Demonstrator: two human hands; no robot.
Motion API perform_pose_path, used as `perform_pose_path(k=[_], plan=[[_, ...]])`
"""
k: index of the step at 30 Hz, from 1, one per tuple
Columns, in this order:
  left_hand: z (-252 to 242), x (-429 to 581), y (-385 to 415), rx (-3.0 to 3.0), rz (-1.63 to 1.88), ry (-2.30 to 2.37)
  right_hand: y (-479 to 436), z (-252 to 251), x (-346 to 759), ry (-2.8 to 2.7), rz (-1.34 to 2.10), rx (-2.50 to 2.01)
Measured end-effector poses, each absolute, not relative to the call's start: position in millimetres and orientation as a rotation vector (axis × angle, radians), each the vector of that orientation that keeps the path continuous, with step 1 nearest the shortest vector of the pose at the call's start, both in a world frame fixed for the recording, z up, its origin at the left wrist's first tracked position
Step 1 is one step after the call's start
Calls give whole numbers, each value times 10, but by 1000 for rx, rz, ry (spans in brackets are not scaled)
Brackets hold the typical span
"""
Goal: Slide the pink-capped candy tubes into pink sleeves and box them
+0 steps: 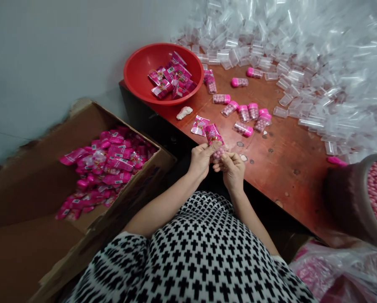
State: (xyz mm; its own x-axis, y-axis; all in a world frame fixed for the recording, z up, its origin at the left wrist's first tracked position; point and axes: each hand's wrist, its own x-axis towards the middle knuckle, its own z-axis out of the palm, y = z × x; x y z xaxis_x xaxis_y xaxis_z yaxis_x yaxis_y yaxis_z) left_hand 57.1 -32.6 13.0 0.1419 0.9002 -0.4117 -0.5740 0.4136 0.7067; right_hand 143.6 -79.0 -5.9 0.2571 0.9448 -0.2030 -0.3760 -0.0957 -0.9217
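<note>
Between my two hands is a small candy tube (214, 134), with a printed pink sleeve on its far part and pale pink balls showing at the near end. My left hand (201, 160) is closed on its left side, thumb across the sleeve's lower part. On the near end, the fingertips of my right hand (234, 168) pinch the tube. Just beyond lies a flat pink printed sleeve (199, 125) on the wooden table (270, 164). Several filled tubes with pink caps (243, 113) lie farther back, and one tube (210, 81) there wears a sleeve.
A red bowl (134, 80) holds pink sleeves at the table's back left. Left below, a cardboard box (14, 198) contains many wrapped tubes. Empty transparent tubes (301, 84) heap at the back right. A bucket of pink balls (342, 189) and a plastic bag (342, 265) stand right.
</note>
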Motion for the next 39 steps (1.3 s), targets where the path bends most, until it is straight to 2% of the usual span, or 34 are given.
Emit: perform_pose_path(k=[10, 22, 28, 36, 39], plan=[[172, 503, -361, 448, 1114, 764, -786, 12, 1403, -609, 1224, -1225], [142, 606, -480, 498, 1250, 897, -837, 27, 1369, -618, 1137, -1285], [157, 536, -474, 487, 1212, 875, -884, 109, 1341, -737, 1061, -1320], [153, 554, -572, 474, 1026, 846, -935, -16, 1259, -549, 1172, -1194], [194, 554, -563, 402, 1059, 826, -923, 9, 1316, -636, 1215, -1200]])
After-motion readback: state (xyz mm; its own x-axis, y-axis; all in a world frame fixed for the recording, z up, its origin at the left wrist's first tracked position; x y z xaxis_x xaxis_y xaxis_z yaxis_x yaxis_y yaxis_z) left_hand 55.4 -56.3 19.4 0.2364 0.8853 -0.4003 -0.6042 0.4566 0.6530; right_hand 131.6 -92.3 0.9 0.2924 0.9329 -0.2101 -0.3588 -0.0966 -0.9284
